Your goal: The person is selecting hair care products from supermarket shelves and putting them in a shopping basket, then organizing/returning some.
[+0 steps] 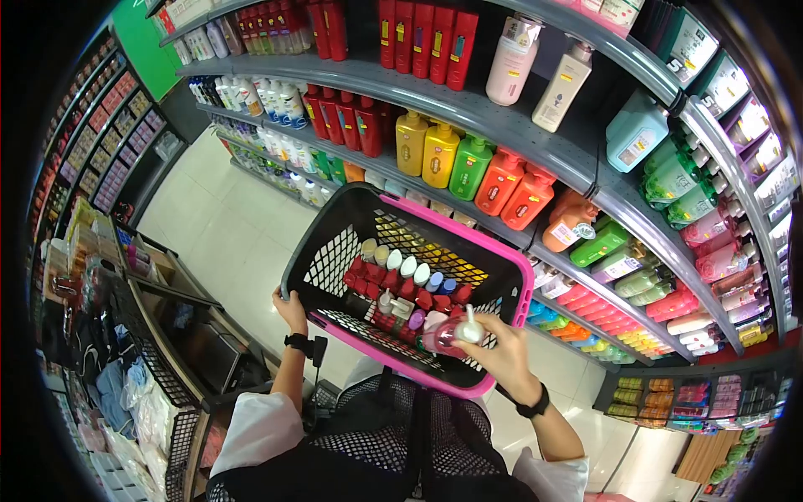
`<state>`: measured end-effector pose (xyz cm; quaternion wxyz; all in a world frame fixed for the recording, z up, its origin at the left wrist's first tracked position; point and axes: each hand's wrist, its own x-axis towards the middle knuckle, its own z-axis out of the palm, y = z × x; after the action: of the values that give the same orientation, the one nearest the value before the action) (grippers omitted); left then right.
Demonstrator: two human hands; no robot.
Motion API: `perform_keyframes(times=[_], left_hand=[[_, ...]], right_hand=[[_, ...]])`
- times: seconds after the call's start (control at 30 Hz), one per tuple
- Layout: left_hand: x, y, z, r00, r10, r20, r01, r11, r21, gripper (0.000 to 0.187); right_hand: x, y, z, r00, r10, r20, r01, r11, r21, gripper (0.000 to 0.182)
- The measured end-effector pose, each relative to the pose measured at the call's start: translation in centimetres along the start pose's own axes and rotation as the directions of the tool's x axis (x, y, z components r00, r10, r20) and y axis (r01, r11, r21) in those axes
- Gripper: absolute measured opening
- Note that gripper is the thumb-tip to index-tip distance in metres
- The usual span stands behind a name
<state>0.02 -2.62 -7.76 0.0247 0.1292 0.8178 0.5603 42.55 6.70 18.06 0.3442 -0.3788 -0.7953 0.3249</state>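
nearest my headcam sits the wearer's black mesh garment [376, 422], with a white sleeve [263, 431] showing at the left. just past it i have the left hand [290, 311] at the near-left corner of the basket [330, 224], fingers bent in against its edge; i cannot tell how tight that hold is. a black band [298, 340] circles that wrist.

the right hand [506, 356] is partly closed, thumb and fingers wrapped about the white pump top [470, 328] of a pink bottle [441, 335]. i read that bottle as tilted, over the near-right part of the basket; whether its base touches anything in there i cannot tell.

further in, red containers [368, 272] fill the middle of the basket, together with white caps [408, 266] and blue caps [441, 283] set in a row.

beyond the basket's pink far edge i get the shelving: a yellow pump bottle [438, 156] between gold and green ones, orange ones [500, 181] to their right, and red boxes [422, 42] a level up. off left, past pale floor tiles [201, 188], stands a rack of small goods [117, 134] beside a green panel [149, 50].
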Motion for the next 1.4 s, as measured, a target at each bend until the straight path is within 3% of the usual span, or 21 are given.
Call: perform_keyframes(times=[0.2, 0.33, 0.4, 0.7, 0.8, 0.87, 0.93, 1.0, 1.2, 1.27, 1.3, 1.4], left_hand=[[-0.6, 0.8, 0.2, 0.999, 0.006, 0.032, -0.004, 0.999, -0.041, 0.042], [-1.0, 1.7, 0.1, 0.998, 0.020, 0.059, -0.017, 0.998, -0.058, 0.042], [-1.0, 1.8, 0.1, 0.997, 0.013, 0.071, -0.009, 0.999, -0.051, 0.043], [-0.7, 0.8, -0.5, 0.985, 0.039, 0.170, -0.007, 0.983, -0.184, 0.046], [-1.0, 1.3, -0.7, 0.982, 0.051, 0.180, -0.016, 0.981, -0.194, 0.046], [-0.9, 1.4, -0.5, 0.984, 0.060, 0.168, -0.028, 0.982, -0.186, 0.046], [-0.9, 1.5, -0.6, 0.983, 0.021, 0.180, 0.014, 0.981, -0.192, 0.045], [-1.3, 1.9, -0.6, 0.985, 0.029, 0.170, 0.005, 0.981, -0.195, 0.045], [-1.2, 2.1, -0.5, 0.985, 0.056, 0.162, -0.018, 0.974, -0.225, 0.045], [-1.1, 2.7, -0.7, 0.983, 0.071, 0.167, -0.032, 0.974, -0.224, 0.044], [-1.3, 3.1, -0.9, 0.981, 0.074, 0.179, -0.037, 0.980, -0.197, 0.045], [-1.2, 3.6, -1.2, 0.978, 0.081, 0.194, -0.052, 0.987, -0.152, 0.045]], right_hand=[[1.1, 2.8, 9.6, 0.986, 0.128, 0.108, -0.138, 0.985, 0.098, 0.031], [0.0, 6.3, 14.5, 0.986, 0.109, 0.128, -0.109, 0.994, -0.004, 0.034], [-0.4, 6.9, 15.9, 0.965, 0.215, 0.153, -0.220, 0.975, 0.017, 0.033], [0.2, 11.8, 19.1, 0.905, 0.373, 0.202, -0.354, 0.927, -0.126, 0.058], [0.0, 11.9, 20.1, 0.905, 0.313, 0.286, -0.258, 0.942, -0.215, 0.057], [0.5, 11.5, 20.4, 0.895, 0.317, 0.314, -0.276, 0.946, -0.169, 0.048], [0.4, 12.6, 21.5, 0.879, 0.233, 0.415, -0.156, 0.965, -0.212, 0.038], [0.2, 14.0, 22.7, 0.882, 0.251, 0.399, -0.206, 0.967, -0.152, 0.030], [-0.1, 15.8, 23.9, 0.873, 0.271, 0.406, -0.188, 0.954, -0.233, 0.026], [-0.6, 15.7, 24.1, 0.774, 0.433, 0.461, -0.340, 0.900, -0.274, 0.025], [-1.0, 15.9, 24.1, 0.849, 0.310, 0.429, -0.203, 0.939, -0.278, 0.025], [-1.8, 16.9, 24.5, 0.834, 0.327, 0.445, -0.164, 0.916, -0.365, 0.026]])
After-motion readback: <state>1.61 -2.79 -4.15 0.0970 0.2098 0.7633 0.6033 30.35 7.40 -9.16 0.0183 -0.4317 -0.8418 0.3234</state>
